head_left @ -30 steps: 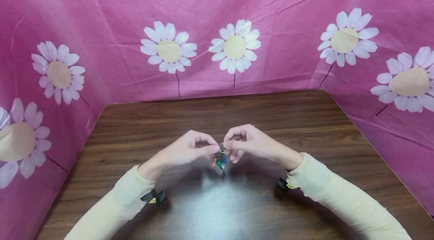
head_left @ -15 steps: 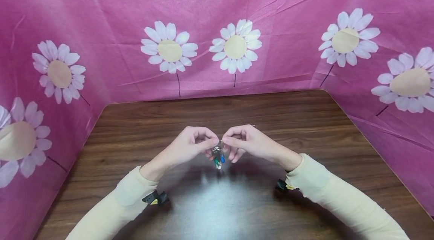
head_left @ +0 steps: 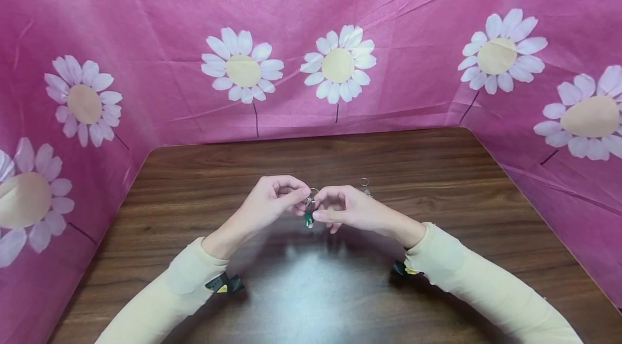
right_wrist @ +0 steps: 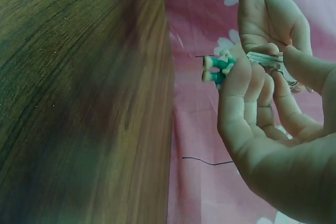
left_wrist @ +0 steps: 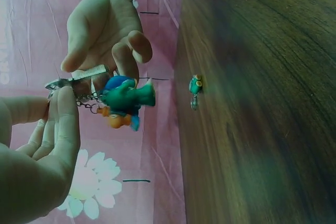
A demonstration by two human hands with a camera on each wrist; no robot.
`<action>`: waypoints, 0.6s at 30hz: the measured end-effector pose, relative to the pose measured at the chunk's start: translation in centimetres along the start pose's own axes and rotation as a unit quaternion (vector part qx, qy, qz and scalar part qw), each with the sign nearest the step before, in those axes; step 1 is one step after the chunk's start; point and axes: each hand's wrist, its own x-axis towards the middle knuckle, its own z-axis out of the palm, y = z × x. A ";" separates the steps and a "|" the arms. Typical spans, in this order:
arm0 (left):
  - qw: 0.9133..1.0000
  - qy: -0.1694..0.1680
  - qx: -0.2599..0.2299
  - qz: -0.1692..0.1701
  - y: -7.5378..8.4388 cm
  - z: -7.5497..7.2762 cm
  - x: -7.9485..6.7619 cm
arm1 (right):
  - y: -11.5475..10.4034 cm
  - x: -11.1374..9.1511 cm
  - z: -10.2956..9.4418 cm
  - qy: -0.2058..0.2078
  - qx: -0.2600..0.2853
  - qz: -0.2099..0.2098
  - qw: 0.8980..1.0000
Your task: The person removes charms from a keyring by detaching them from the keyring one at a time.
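1. Keys (left_wrist: 89, 73) aloft: the left hand (head_left: 274, 201) pinched the ring (head_left: 315, 189), with charms (left_wrist: 131, 97) dangling just below its grip.
2. The right hand (head_left: 357, 209) stood just beside the ring — whether it gripped anything could not be told.
3. Beyond the grip, another charm (left_wrist: 195, 84) lay on the table (head_left: 437, 171) — the keys looked joined, the handling unfinished.

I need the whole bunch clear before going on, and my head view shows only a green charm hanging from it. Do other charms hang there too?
Observer: Yes, the left wrist view shows an orange charm and a blue charm close against the green charm.
Operator: What's on the loose ring lying farther back?
Observer: The left wrist view shows a small green figure with yellow-orange parts.
Operator: Any flat metal in the bunch?
Observer: Yes, a flat silver strip shows in the right wrist view.
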 end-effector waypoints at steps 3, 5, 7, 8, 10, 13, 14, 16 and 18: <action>1.000 -0.001 0.004 0.006 -0.1 0.0 0.0 | 0.1 0.0 -0.1 -0.020 0.006 0.003 1.000; 1.000 -0.001 0.009 0.007 -0.1 0.0 -0.1 | 0.1 -0.1 -0.2 -0.035 0.014 0.004 0.999; 1.000 0.000 0.015 0.009 0.0 0.0 -0.1 | 0.1 -0.2 -0.4 -0.051 0.024 0.006 0.998; 1.000 0.000 0.017 0.009 0.0 0.0 -0.1 | 0.0 -0.3 -0.5 -0.058 0.029 0.008 0.998; 1.000 0.000 0.022 0.014 0.1 0.0 -0.1 | -0.1 -0.4 -0.6 -0.068 0.039 0.013 0.997; 0.999 0.002 0.032 0.030 0.2 0.1 0.0 | -0.2 -0.3 -0.7 -0.065 0.044 0.022 0.997; 0.999 0.002 0.033 0.036 0.1 0.2 0.0 | -0.2 -0.2 -0.7 -0.060 0.048 0.027 0.997; 0.999 0.003 0.031 0.044 0.0 0.3 0.1 | -0.1 -0.1 -0.6 -0.046 0.052 0.034 0.997; 0.998 0.004 0.029 0.046 -0.1 0.3 0.1 | -0.1 0.0 -0.5 -0.037 0.062 0.041 0.997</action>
